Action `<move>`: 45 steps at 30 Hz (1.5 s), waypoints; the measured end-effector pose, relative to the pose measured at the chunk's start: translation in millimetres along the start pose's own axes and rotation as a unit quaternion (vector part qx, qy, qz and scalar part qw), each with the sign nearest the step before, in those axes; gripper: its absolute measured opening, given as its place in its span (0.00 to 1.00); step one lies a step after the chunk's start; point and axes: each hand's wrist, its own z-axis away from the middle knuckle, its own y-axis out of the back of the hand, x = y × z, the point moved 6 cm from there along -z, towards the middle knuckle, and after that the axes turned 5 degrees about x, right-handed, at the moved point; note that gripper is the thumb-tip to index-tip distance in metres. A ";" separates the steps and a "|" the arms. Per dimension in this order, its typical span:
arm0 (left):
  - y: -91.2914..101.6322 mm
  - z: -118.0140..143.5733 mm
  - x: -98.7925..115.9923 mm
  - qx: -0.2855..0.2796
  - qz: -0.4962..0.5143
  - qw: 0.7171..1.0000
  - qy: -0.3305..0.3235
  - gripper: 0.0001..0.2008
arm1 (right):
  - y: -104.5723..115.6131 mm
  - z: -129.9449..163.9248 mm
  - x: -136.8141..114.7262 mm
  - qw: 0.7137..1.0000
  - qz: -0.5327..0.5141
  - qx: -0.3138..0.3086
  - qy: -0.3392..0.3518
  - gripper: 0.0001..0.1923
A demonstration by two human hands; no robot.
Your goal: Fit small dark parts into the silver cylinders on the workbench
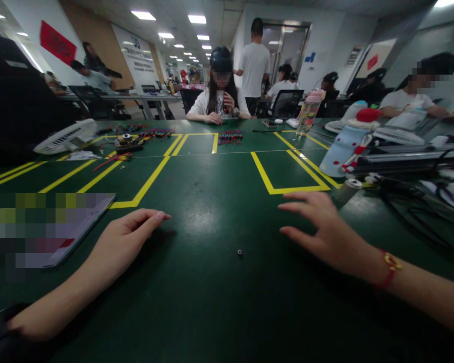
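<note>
A small round metal piece with a dark hole [239, 252], like a nut or a tiny bearing, lies by itself on the green table between my hands. My left hand [126, 229] is over the table to the left of it, thumb pressed against the fingers; whatever may be in that pinch is hidden. To the right of the metal piece, my right hand [321, 229] hovers open, thumb and fingers apart, with nothing in it. Neither hand touches the metal piece. A red cord bracelet [391, 269] circles my right wrist.
A tablet [94, 217] lies left of my left hand. Beyond my right hand stand a small metal cylinder [350, 189] and a blue bottle [336, 148], with black cables [391, 212] farther right. Wire bundles [157, 132] lie across the table, where a person [219, 101] sits.
</note>
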 end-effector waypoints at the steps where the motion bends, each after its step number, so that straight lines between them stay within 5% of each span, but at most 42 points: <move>1: -0.3 0.4 0.7 -0.005 -0.005 1.000 -0.002 0.21 | -10.2 -2.9 -25.6 0.998 -0.041 -0.039 0.025 0.21; 4: -1.0 0.5 1.7 -0.016 -0.017 1.000 -0.006 0.20 | -34.3 -11.6 -77.6 0.986 -0.115 -0.101 0.061 0.18; 8: -0.2 -0.3 2.6 -0.018 -0.020 1.000 -0.016 0.20 | -35.1 -22.6 -79.1 0.985 -0.135 -0.085 0.059 0.13; 12: -0.6 -0.1 3.5 -0.017 -0.026 0.999 -0.021 0.19 | 9.9 -27.2 -13.7 0.998 -0.050 0.021 -0.005 0.15; 15: -2.9 -2.2 -0.2 -0.016 -0.031 0.999 -0.025 0.20 | 49.8 -18.8 58.5 0.984 0.131 0.087 -0.080 0.17; 18: -5.3 -6.5 -8.2 -0.013 -0.035 0.999 -0.029 0.22 | 71.3 -2.6 127.7 0.947 0.264 0.055 -0.176 0.21; 22: -6.8 -9.3 -14.0 -0.018 -0.033 0.999 -0.029 0.22 | 73.8 15.0 176.5 0.931 0.231 -0.035 -0.282 0.23; 28: -4.3 -3.8 -8.8 -0.027 -0.035 0.999 -0.012 0.22 | 77.8 10.1 163.7 0.929 0.227 0.031 -0.290 0.20; 40: -4.7 -3.5 -4.9 -0.032 -0.035 0.999 -0.009 0.20 | 69.3 12.9 167.0 0.921 0.149 0.039 -0.357 0.25; 45: -4.0 -2.3 -6.5 -0.029 -0.032 0.999 -0.008 0.20 | 67.7 13.6 167.1 0.914 0.132 0.038 -0.381 0.19</move>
